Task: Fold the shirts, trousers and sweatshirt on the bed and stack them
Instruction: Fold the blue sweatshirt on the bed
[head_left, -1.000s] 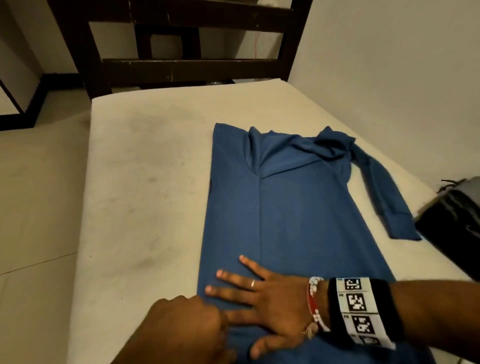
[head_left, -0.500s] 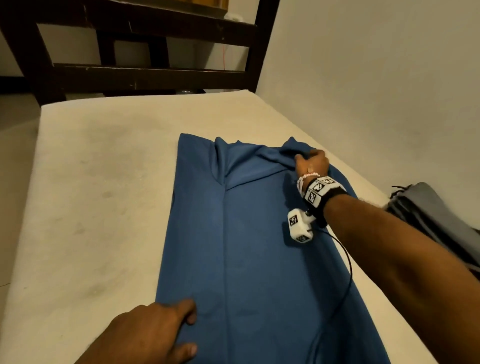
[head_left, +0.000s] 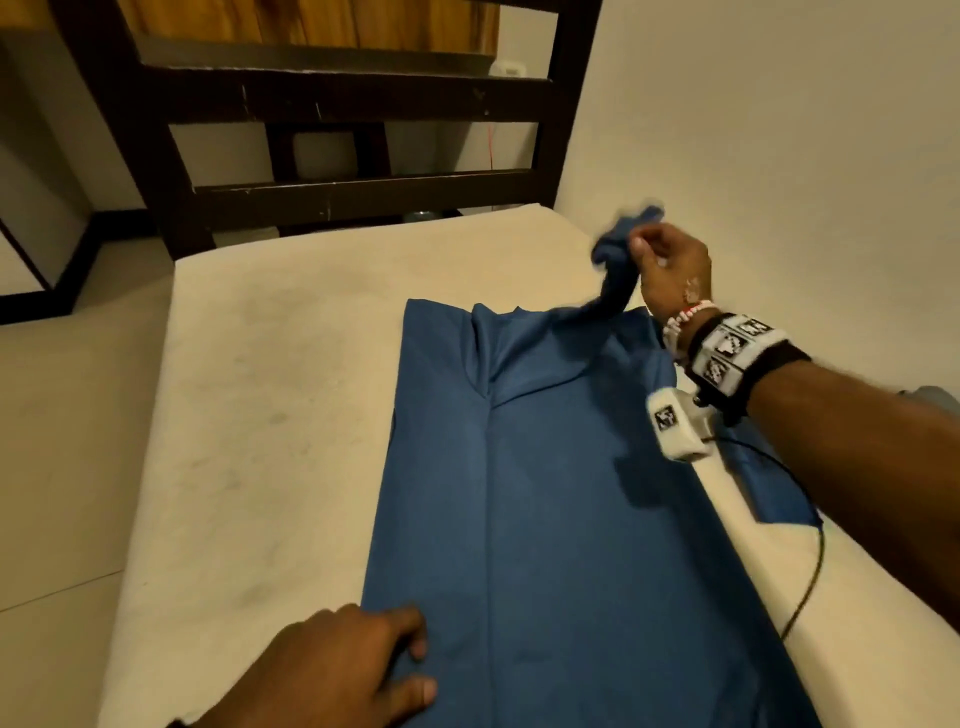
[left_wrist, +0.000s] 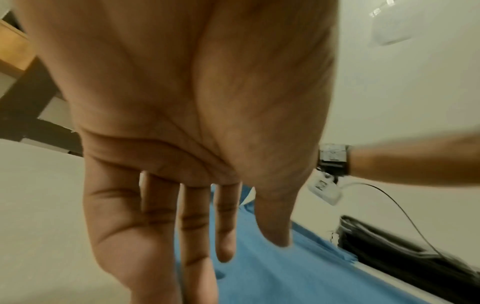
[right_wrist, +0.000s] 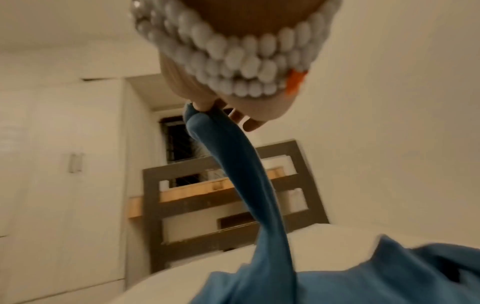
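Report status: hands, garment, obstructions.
Right hand pinches long-sleeved blue shirt at shoulder, lifted off white mattress. Left hand flat, pressing hem. Dark folded clothes at right; nothing blocking.

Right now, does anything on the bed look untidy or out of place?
Only the long-sleeved blue shirt: its right shoulder is bunched and lifted off the cream mattress, pinched by the right hand, while the left hand rests at its hem.

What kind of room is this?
Most likely a bedroom: a bare mattress with a dark wooden bed frame at its far end, a blue shirt spread on it, and cupboard doors along the wall.
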